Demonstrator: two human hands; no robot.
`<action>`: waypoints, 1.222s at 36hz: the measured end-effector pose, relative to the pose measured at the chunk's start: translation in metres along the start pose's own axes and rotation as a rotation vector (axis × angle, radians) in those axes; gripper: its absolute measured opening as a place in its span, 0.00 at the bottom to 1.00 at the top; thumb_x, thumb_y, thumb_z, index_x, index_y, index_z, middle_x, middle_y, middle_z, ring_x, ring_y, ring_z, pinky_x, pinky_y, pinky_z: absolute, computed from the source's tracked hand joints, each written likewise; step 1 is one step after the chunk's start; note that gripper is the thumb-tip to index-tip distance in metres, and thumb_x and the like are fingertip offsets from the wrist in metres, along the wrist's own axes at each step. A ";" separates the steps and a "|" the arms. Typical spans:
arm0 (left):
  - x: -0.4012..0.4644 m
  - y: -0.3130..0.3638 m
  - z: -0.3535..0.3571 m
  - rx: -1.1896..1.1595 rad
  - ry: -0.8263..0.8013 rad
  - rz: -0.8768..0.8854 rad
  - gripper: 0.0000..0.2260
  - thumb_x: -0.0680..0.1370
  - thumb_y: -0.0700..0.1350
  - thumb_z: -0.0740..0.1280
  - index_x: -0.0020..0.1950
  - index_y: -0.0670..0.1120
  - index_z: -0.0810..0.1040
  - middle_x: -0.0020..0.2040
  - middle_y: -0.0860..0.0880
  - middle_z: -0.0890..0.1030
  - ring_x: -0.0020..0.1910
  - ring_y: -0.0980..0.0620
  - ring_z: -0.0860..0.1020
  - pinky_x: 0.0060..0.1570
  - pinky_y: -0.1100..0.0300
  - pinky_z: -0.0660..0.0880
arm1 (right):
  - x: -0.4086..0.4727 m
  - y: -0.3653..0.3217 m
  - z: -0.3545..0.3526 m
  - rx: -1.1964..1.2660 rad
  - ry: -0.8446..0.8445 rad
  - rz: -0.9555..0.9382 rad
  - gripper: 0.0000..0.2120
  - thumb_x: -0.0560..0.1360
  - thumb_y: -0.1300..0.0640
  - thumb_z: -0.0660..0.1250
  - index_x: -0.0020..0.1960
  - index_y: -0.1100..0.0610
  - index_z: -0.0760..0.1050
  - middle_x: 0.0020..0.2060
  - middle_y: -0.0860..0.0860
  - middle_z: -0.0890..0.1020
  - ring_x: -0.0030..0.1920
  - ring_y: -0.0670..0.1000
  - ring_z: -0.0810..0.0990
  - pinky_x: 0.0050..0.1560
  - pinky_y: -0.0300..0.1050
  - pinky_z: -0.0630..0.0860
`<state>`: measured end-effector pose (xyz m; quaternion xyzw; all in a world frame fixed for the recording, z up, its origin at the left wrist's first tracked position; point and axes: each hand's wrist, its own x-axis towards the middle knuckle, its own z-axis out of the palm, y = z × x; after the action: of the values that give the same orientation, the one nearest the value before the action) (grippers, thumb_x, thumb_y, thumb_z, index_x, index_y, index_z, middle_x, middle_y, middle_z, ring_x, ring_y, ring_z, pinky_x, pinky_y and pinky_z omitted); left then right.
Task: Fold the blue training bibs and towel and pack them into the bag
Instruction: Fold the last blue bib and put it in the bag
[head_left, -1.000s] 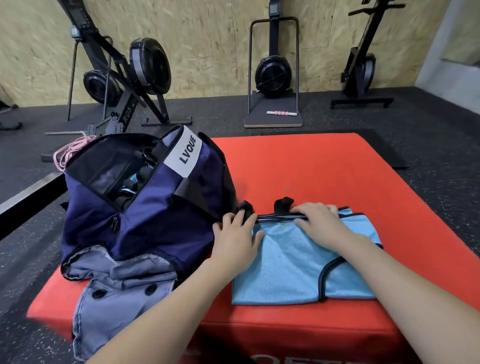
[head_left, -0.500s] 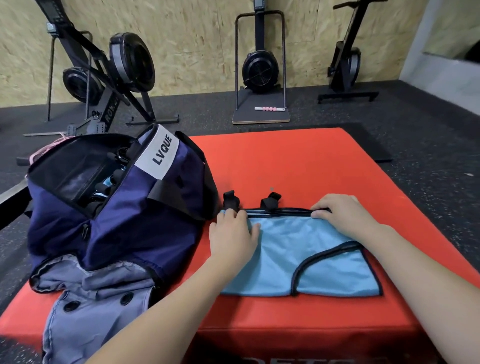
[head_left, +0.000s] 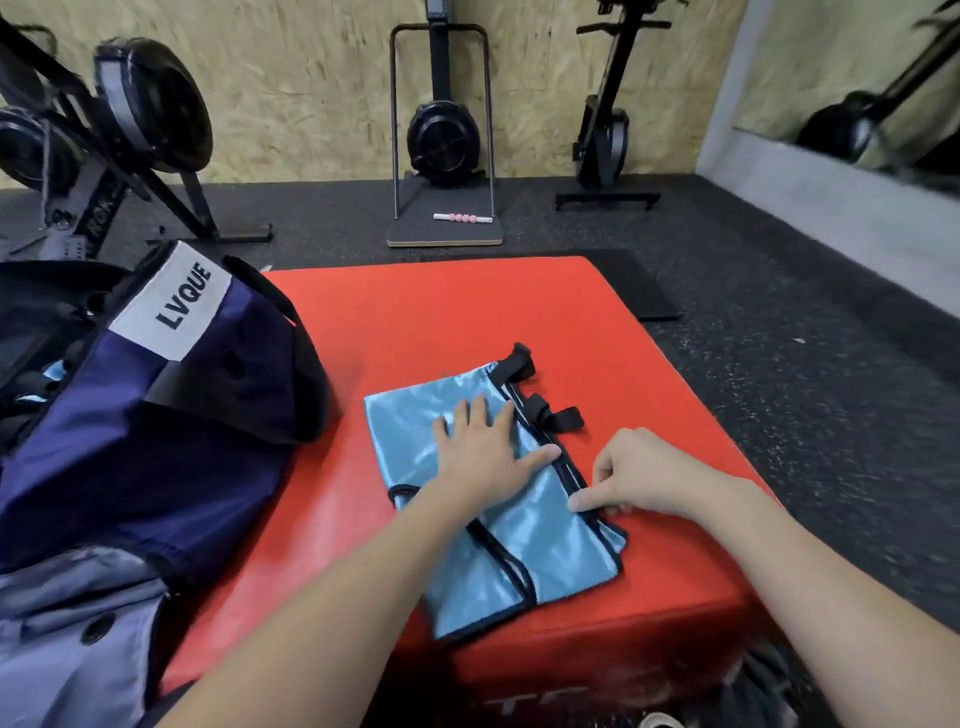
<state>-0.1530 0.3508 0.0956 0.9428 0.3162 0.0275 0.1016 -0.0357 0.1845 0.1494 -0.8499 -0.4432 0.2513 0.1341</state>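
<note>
Lying now turned lengthwise beside the navy fabric bag (head_left: 171, 426), the shiny light-blue bib (head_left: 498, 551) is flattened under the open-fingered left hand (head_left: 480, 457) while the right hand (head_left: 641, 475) pinches its black-trimmed edge, ready for another fold.

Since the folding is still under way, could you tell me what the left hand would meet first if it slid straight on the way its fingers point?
Probably the bib's black-trimmed edge, then the black straps; left hand lies flat on the blue bib.

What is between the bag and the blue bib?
In the head view, only a bare strip of the red box separates the bag from the bib; they do not touch.
</note>
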 end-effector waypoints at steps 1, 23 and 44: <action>0.001 0.006 0.001 -0.001 -0.007 0.026 0.43 0.70 0.79 0.48 0.78 0.55 0.57 0.80 0.44 0.54 0.78 0.44 0.49 0.73 0.37 0.46 | -0.005 0.000 0.001 0.007 -0.018 -0.001 0.19 0.65 0.41 0.77 0.28 0.55 0.80 0.25 0.51 0.81 0.26 0.45 0.75 0.34 0.44 0.76; -0.098 -0.045 -0.022 -0.229 0.037 0.395 0.36 0.70 0.75 0.60 0.67 0.53 0.77 0.65 0.53 0.79 0.66 0.54 0.74 0.67 0.50 0.68 | -0.052 -0.007 0.026 -0.134 0.187 -0.309 0.12 0.73 0.40 0.67 0.51 0.45 0.79 0.44 0.39 0.79 0.47 0.40 0.76 0.52 0.46 0.76; -0.194 -0.097 -0.015 -0.399 0.129 0.351 0.08 0.75 0.45 0.75 0.53 0.48 0.85 0.57 0.54 0.84 0.59 0.79 0.69 0.63 0.74 0.66 | -0.110 0.023 0.087 -0.076 0.239 -0.394 0.20 0.72 0.59 0.76 0.63 0.49 0.81 0.59 0.41 0.80 0.62 0.42 0.75 0.64 0.40 0.70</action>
<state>-0.3665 0.3120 0.0924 0.9409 0.1420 0.1666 0.2585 -0.1198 0.0813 0.1002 -0.7750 -0.5909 0.1009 0.1998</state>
